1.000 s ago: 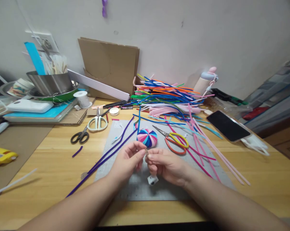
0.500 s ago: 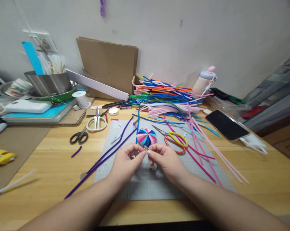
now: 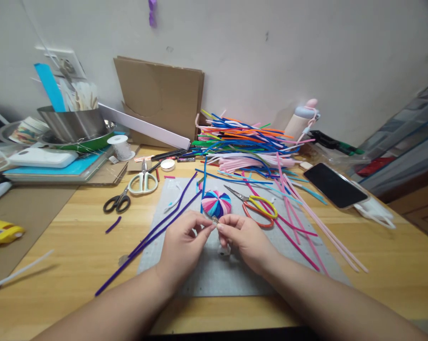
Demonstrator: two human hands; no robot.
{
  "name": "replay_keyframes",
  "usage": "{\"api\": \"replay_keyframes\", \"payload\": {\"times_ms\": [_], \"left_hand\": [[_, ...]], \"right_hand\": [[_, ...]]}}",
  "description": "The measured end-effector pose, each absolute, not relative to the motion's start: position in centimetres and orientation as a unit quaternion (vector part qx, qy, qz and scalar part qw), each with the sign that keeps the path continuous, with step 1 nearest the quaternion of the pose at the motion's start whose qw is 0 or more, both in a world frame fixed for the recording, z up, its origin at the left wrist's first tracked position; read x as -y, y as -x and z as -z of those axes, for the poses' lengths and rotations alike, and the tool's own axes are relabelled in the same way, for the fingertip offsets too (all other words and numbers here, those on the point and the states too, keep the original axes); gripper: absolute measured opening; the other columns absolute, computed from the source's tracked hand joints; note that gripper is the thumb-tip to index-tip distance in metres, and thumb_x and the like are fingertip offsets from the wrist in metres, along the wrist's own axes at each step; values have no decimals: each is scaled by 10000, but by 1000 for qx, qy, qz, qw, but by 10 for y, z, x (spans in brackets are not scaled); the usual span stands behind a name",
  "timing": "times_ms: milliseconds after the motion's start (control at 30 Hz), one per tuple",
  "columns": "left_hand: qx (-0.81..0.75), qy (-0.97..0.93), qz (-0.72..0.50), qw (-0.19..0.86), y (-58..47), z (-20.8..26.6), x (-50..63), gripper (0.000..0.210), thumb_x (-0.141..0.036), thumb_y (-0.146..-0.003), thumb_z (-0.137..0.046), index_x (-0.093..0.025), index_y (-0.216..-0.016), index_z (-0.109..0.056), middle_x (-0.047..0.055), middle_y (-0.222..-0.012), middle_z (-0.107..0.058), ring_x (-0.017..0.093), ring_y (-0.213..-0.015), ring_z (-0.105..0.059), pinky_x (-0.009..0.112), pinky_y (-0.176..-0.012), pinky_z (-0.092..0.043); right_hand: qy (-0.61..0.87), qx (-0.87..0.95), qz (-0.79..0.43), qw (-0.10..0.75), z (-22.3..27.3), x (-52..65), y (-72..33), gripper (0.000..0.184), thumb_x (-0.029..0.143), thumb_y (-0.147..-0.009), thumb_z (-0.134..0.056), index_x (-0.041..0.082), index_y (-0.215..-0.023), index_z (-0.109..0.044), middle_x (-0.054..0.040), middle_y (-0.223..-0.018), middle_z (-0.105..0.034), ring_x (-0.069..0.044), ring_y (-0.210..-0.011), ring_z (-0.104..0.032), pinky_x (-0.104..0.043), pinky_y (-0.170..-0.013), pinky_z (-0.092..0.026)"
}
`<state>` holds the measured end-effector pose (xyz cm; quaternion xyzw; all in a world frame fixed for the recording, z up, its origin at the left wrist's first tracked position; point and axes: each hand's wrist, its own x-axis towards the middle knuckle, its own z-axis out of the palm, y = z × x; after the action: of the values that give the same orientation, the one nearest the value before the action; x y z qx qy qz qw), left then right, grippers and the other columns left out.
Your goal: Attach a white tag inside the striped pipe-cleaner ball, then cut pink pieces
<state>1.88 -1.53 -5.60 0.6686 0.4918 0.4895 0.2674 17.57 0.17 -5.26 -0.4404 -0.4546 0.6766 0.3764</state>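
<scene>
Over the grey cutting mat (image 3: 195, 279), my left hand (image 3: 185, 237) and my right hand (image 3: 245, 239) meet fingertip to fingertip. Both pinch a tiny metallic piece (image 3: 214, 219) whose exact kind is too small to make out. Just beyond the fingers lies a round striped ball (image 3: 216, 202) of pink, blue, turquoise and white pipe cleaners. Below the right fingers shows a small whitish thing (image 3: 223, 249), partly hidden. Scissors (image 3: 259, 208) with yellow and orange handles rest to the right of the ball. Purple pipe cleaners (image 3: 153, 237) lie left of my left hand.
A pile of coloured pipe cleaners (image 3: 249, 142) fills the back, with pink ones (image 3: 323, 220) strewn right. Black scissors (image 3: 117, 202), white-handled scissors (image 3: 142, 182) and a spool (image 3: 121, 147) stand left. A phone (image 3: 336, 184) lies right, a yellow tool (image 3: 2, 232) far left.
Both hands stay at nearly the same place, still pinching the small metallic piece. The fingers have shifted only slightly, and the whitish thing below them shows a little more.
</scene>
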Motion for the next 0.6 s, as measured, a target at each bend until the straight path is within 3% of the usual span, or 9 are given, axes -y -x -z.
{"api": "replay_keyframes", "payload": {"times_ms": [300,600], "left_hand": [[-496,-675,-472,273,-18,55,15,26,-205,-796,-620,-198,-803,-645,15,-812,-652,112,-641,-566,216,-561,-440],[-462,-717,-477,213,-13,53,14,85,-154,-815,-599,-199,-787,-665,32,-804,-683,142,-756,-620,239,-671,-480]], "right_hand": [[427,460,-680,379,55,-2,-177,291,400,-700,-714,156,-725,-557,33,-507,-567,-85,-449,-471,-217,-464,-359],[432,469,-676,369,54,-2,-177,274,384,-702,-708,150,-724,-568,35,-499,-568,-82,-456,-475,-214,-481,-344]]}}
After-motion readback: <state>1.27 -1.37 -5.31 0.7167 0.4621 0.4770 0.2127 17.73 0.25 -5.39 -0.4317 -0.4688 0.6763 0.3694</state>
